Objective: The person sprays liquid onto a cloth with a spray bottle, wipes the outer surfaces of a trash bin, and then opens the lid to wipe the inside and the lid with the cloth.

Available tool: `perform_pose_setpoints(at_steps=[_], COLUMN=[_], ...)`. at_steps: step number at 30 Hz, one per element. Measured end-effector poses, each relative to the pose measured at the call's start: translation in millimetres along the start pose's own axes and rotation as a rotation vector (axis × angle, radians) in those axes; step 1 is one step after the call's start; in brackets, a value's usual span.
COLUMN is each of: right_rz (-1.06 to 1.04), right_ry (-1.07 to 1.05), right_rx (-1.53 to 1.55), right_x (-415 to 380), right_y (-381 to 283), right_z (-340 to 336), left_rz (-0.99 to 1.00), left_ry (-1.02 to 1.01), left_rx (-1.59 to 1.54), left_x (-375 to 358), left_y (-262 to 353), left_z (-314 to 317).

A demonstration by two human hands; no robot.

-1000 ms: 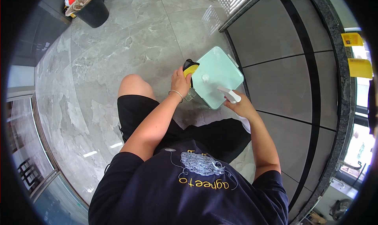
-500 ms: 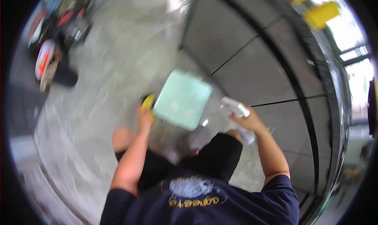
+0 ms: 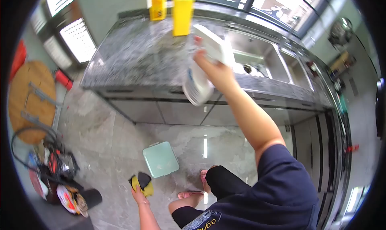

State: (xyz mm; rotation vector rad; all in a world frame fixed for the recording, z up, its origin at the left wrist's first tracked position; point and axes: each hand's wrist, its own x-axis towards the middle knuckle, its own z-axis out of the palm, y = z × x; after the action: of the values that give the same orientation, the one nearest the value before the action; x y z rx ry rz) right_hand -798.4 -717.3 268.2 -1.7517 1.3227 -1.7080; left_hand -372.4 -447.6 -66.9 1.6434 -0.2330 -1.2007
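My right hand [image 3: 217, 71] is raised near the front edge of the grey stone countertop [image 3: 132, 55]. It grips a white spray bottle [image 3: 197, 87] that hangs tilted in front of the edge, blurred by motion. Low on the left, my left hand [image 3: 139, 194] is closed on a yellow and black cloth [image 3: 148, 189], held above the floor. Near that hand, on the floor, stands a mint-green box [image 3: 161, 159] with a square top.
Two yellow bottles [image 3: 182, 17] stand on the countertop by the window. A double steel sink [image 3: 257, 49] is set in on the right. Grey cabinets [image 3: 177, 112] lie below. A round wooden tabletop [image 3: 32, 101] and a cluttered pile [image 3: 62, 165] are at the left.
My view has swung up from the floor to the countertop. The right hand has lifted the spray bottle from beside my knee to counter height. The left hand, still holding the cloth, has moved away from the box.
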Motion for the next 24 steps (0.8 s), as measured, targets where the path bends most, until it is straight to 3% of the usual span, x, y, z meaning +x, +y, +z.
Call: perform_pose_setpoints(at_steps=[3, 5, 8, 11, 13, 14, 16, 18, 19, 21, 22, 24], right_rz=[0.125, 0.068, 0.087, 0.203, 0.005, 0.084, 0.024, 0.452, 0.779, 1.296, 1.416, 1.391], right_ry=[0.160, 0.244, 0.246, 0.034, -0.176, -0.393, -0.286, 0.047, 0.249, 0.254, 0.278, 0.171], right_rx=[-0.002, -0.195, -0.131, 0.021, -0.095, -0.019, -0.172, -0.447, -0.598, -0.917, -0.941, -1.012], right_x=[71.1, 104.1, 138.4, 149.5, 140.8, 137.1, 130.7, 117.0, 94.3, 57.7, 50.0, 34.6], right_y=[53.0, 73.4, 110.7, 120.7, 127.2, 130.2, 201.2, 301.2, 366.1, 452.8, 463.7, 495.9], right_z=[-10.1, -17.5, -20.5, -30.4, -52.4, -85.9, -157.1, -253.8, -299.7, -385.0, -402.7, -404.8], left_rz=[-0.112, -0.133, -0.103, -0.101, -0.149, -0.176, -0.230, -0.266, -0.278, -0.293, -0.289, -0.277], left_ry=[-0.019, -0.010, 0.004, 0.042, 0.098, 0.127, 0.183, 0.230, 0.252, 0.285, 0.298, 0.336], left_rx=[0.064, 0.152, 0.304, 0.415, 0.392, 0.363, 0.307, 0.238, 0.199, 0.124, 0.097, 0.061], left_x=[-58.9, -100.8, -144.4, -179.9, -201.0, -212.5, -239.9, -263.8, -275.7, -299.4, -308.7, -322.5], left_y=[14.7, 22.2, 21.1, 15.9, 10.1, 6.5, 1.5, -6.6, -11.3, -21.8, -27.1, -28.8], left_z=[-14.8, -18.0, -24.7, -13.3, 3.9, 16.1, 36.9, 61.0, 72.1, 90.9, 100.0, 126.5])
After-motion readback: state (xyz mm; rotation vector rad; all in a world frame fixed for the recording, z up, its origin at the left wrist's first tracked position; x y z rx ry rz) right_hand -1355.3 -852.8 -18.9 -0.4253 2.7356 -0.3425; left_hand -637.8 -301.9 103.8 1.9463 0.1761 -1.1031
